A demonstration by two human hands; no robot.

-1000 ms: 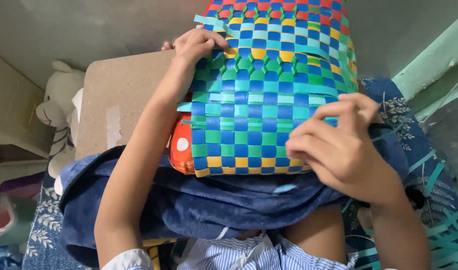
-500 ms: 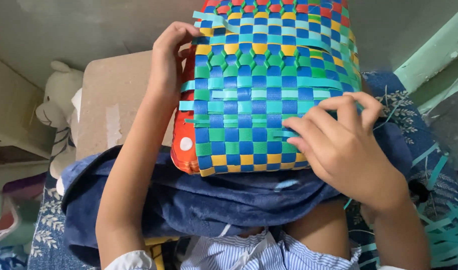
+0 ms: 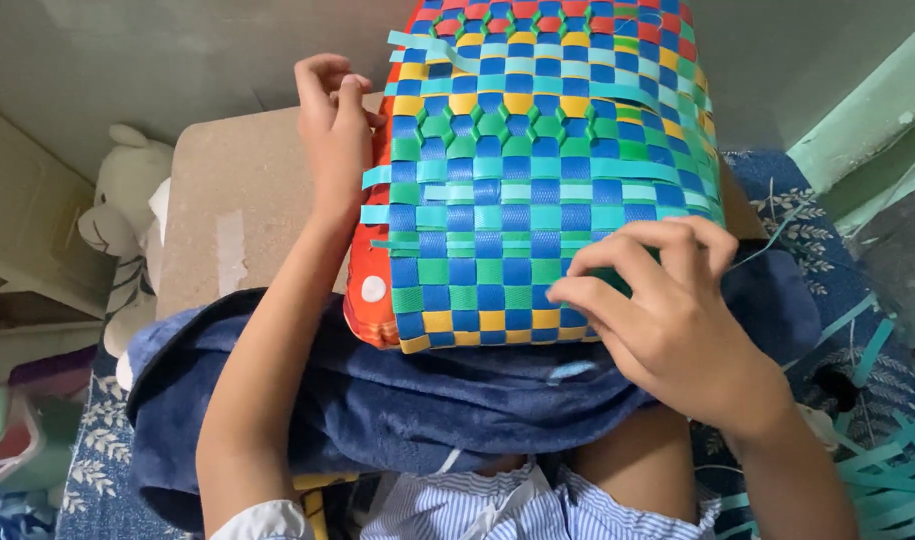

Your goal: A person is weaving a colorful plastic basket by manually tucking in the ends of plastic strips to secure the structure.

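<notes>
Nearest, a dark blue cloth (image 3: 407,400) pads the lap, cushioning the woven plastic-strip basket (image 3: 537,190) propped on it. Right hand (image 3: 667,320) presses on the weave's lower edge, fingertips pinched on a green strip, steadying it. Farther off, left hand (image 3: 332,135), fingers curled, braces the basket's side beside a cardboard box (image 3: 237,200).

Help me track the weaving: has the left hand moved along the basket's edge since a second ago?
Yes. The left hand has slid up the woven basket's left edge, farther from the orange cushion near the basket's bottom corner.
</notes>
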